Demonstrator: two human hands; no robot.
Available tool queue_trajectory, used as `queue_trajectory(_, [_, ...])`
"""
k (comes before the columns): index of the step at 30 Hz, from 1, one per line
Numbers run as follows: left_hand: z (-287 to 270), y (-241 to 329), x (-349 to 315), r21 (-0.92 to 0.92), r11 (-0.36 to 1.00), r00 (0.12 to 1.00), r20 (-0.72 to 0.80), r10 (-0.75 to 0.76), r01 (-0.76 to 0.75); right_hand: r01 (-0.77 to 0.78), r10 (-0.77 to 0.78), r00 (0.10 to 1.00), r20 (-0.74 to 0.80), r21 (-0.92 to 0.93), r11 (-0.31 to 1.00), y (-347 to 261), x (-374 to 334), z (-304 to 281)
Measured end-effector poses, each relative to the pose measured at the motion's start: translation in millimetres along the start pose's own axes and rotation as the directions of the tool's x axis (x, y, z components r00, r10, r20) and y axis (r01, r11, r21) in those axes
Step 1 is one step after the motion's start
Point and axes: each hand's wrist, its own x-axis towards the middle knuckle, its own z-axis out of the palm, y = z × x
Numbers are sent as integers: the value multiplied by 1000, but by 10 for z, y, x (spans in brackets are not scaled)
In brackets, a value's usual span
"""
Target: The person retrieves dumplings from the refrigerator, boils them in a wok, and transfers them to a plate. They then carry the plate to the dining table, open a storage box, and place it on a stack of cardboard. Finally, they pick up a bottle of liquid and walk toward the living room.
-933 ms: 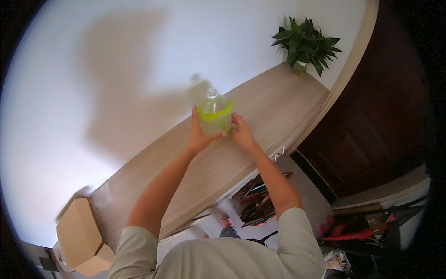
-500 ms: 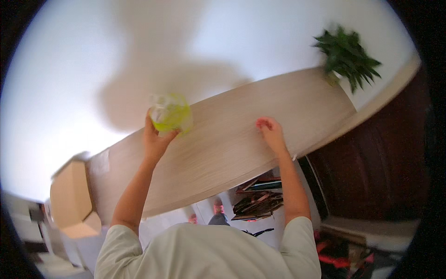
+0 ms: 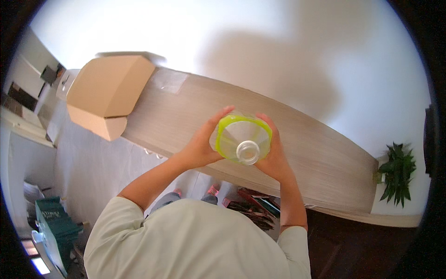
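A clear plastic bottle (image 3: 256, 135) with a lime-green band is held over the table, its round neck facing me. My left hand (image 3: 203, 146) wraps its left side, thumb below and fingers above. On the other side, my right hand (image 3: 275, 158) closes around the bottle, its fingertips at the upper edge. The bottle's far end is hidden behind its shoulder, and I cannot tell what is inside. Beneath it runs the long wood-grain table (image 3: 320, 153).
An open cardboard box (image 3: 109, 86) stands at the table's left end, beside a clear plastic sheet (image 3: 169, 81). A green plant (image 3: 398, 174) is at the right end, and a white wall runs behind. Stacked flat items (image 3: 251, 207) lie on the floor below.
My right hand, earlier apart from the bottle, has come to hold it too. The bottle's neck now faces me. My view has turned, bringing the cardboard box further in.
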Motion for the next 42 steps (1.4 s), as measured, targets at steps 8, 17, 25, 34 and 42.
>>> queue_trajectory(8, [-1259,164,-1172,261,960,964,-263,-28,99,227,-227,973,-33,268,936,-795,657,992])
queue_trajectory(17, [-2472,-36,-3708,313,873,883,-407,-233,374,-94,-114,977,181,843,530,-2066,643,2736])
queue_trajectory(25, [-2847,-133,-5293,450,539,673,-220,-706,712,106,-291,809,510,361,927,-2745,675,4223])
queue_trajectory(34, [-2887,282,-5970,-223,476,169,-742,-649,851,80,-546,456,703,579,812,-3086,1030,6031])
queue_trajectory(42, [-3476,620,-6323,-301,737,-39,-936,-350,605,-79,-537,-335,774,545,835,-3852,785,7342])
